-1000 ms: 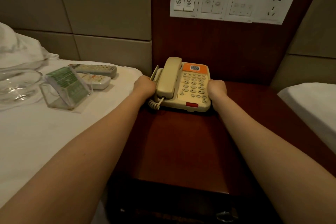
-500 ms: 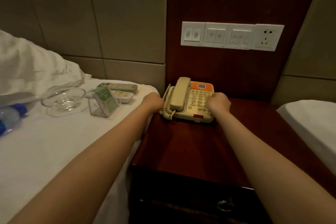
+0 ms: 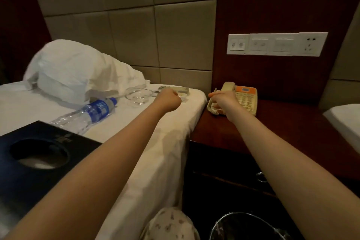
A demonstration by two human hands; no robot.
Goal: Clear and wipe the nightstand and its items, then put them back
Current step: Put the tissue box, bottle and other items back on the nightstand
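The beige telephone (image 3: 247, 98) with an orange panel stands at the back left of the dark red nightstand (image 3: 276, 128). My right hand (image 3: 224, 101) lies across its handset side, fingers stretched to the left, gripping nothing that I can see. My left hand (image 3: 168, 99) is over the bed edge, curled into a fist in front of a grey remote (image 3: 176, 89). A second remote and the clear card holder are mostly hidden behind that fist. A glass bowl (image 3: 138, 96) and a lying water bottle (image 3: 94, 112) rest on the white sheet.
A black tissue box (image 3: 33, 154) sits on the bed (image 3: 167, 142) at lower left, a white pillow (image 3: 74, 70) behind. A bin (image 3: 247, 228) stands below the nightstand. The wall carries a switch panel (image 3: 276, 44); another bed (image 3: 343, 118) is at right.
My left hand left the telephone and moved left over the bed by the remotes. My right hand slid across the telephone to its handset side. The view pulled back and turned left.
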